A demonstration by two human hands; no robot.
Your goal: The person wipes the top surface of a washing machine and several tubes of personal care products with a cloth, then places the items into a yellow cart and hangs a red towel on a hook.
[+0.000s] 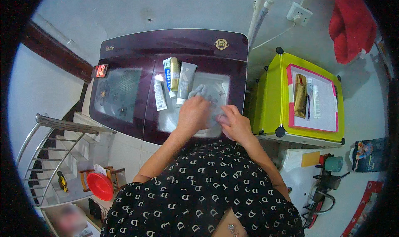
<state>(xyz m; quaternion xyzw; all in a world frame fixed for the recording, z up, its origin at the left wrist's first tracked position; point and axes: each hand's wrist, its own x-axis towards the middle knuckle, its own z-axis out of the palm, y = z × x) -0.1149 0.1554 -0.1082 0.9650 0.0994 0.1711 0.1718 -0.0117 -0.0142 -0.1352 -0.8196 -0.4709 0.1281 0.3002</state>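
Note:
My left hand (194,112) is blurred over the right lid of a dark purple twin-tub washing machine (149,81). A crumpled grey cloth (198,91) lies at its far edge; whether the fingers hold it cannot be made out. To the right, my right hand (237,124) grips a small pinkish cloth (223,120), mostly hidden by the fingers. Left of the hands lie several tubes: a grey tube (187,79), a gold tube (174,75), a blue and white tube (167,73) and a smaller white tube (160,95).
A lime-green storage cabinet (271,93) stands at the right. On top, a pink-edged tray (314,124) holds a gold box (300,95) and slim tubes. A wall socket (299,13) is behind. Stairs with a metal railing (68,124) and a red basin (100,186) are at lower left.

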